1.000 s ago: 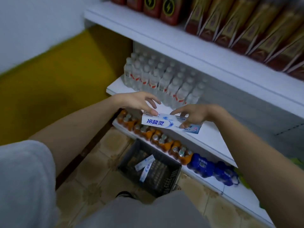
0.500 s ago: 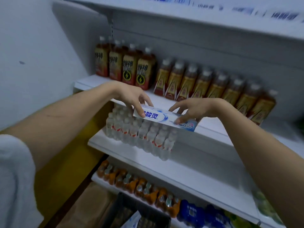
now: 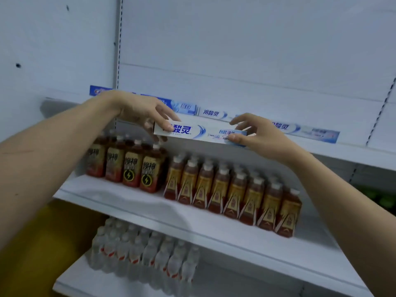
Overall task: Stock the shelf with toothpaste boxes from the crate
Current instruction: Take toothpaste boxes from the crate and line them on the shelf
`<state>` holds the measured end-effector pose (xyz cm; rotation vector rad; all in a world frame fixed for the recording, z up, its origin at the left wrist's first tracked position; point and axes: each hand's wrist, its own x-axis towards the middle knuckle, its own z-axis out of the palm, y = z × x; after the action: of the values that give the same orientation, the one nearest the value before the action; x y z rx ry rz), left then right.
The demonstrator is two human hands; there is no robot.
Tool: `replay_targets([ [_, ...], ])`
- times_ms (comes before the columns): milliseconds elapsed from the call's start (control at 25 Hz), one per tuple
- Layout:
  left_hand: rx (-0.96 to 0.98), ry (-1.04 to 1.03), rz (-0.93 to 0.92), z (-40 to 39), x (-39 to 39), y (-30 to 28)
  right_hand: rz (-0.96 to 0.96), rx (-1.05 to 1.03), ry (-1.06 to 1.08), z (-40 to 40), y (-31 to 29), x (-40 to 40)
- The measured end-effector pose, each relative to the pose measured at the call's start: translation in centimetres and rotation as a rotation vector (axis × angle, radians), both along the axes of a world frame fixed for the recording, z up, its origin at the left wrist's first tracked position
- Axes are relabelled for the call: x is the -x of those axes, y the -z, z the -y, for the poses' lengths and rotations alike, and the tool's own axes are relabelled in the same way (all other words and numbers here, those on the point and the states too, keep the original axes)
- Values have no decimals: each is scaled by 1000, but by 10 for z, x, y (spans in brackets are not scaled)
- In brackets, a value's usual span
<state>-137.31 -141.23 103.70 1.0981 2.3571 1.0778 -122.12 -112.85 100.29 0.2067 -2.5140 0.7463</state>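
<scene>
A white and blue toothpaste box [image 3: 199, 133] is held level in front of the top shelf's edge [image 3: 342, 154]. My left hand [image 3: 141, 112] grips its left end and my right hand [image 3: 255, 133] pinches its right end. Behind it, a row of similar toothpaste boxes [image 3: 304, 130] lies along the top shelf, from the far left to the right. The crate is out of view.
The shelf below holds dark drink bottles with lightning labels [image 3: 128, 168] and a row of gold-labelled bottles [image 3: 235, 194]. Clear water bottles [image 3: 145, 254] stand on the lower shelf. A white wall [image 3: 53, 50] closes the left side.
Both hands have raised the box from the low shelf level up to the top shelf, and the view has tilted upward, so the crate on the floor has left the frame.
</scene>
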Motion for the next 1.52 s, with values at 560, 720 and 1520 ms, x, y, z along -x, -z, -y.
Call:
replay_targets([
  [560,-111,-181,-425,-130,69,-17,-51,-151,240,-106,-37,81],
  [720,-104,-238,-384,-149,81,-15,-21,-182,266,-118,-40,100],
  [1520,-407,-450,-402,-150,46,-6,-178,94,168,-71,-45,96],
])
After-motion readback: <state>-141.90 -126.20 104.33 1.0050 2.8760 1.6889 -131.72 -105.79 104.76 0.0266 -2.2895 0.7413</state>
